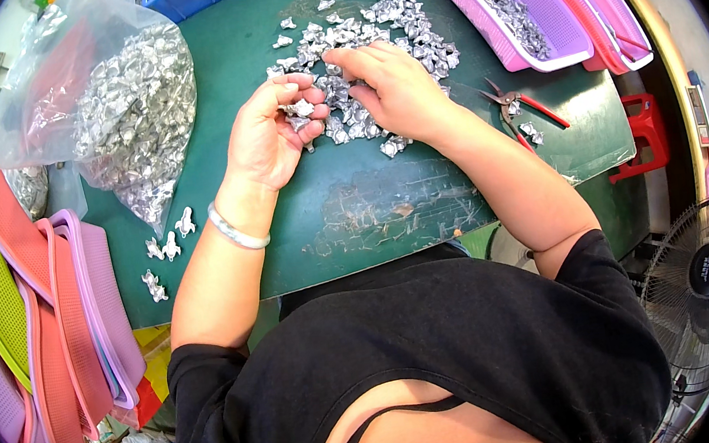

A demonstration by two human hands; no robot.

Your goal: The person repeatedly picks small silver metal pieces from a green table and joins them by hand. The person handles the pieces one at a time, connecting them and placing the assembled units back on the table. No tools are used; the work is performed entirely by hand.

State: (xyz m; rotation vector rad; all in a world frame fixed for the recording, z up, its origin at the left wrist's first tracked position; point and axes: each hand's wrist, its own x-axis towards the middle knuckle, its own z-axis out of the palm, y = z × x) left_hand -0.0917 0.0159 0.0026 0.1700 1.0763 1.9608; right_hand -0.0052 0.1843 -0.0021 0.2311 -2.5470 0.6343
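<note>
Small silver metal castings lie heaped on the green table in front of me. My left hand is palm up at the heap's left edge, its fingers curled around a few of these metal castings. My right hand reaches over the middle of the heap, palm down. Its thumb and forefinger are apart, and I see nothing between them; the other fingers are partly hidden. A light bangle circles my left wrist.
A clear plastic bag full of castings stands at the left, with several loose castings below it. Stacked plastic baskets are at far left. Red-handled cutters lie right of the heap, near a purple basket of castings. A fan stands lower right.
</note>
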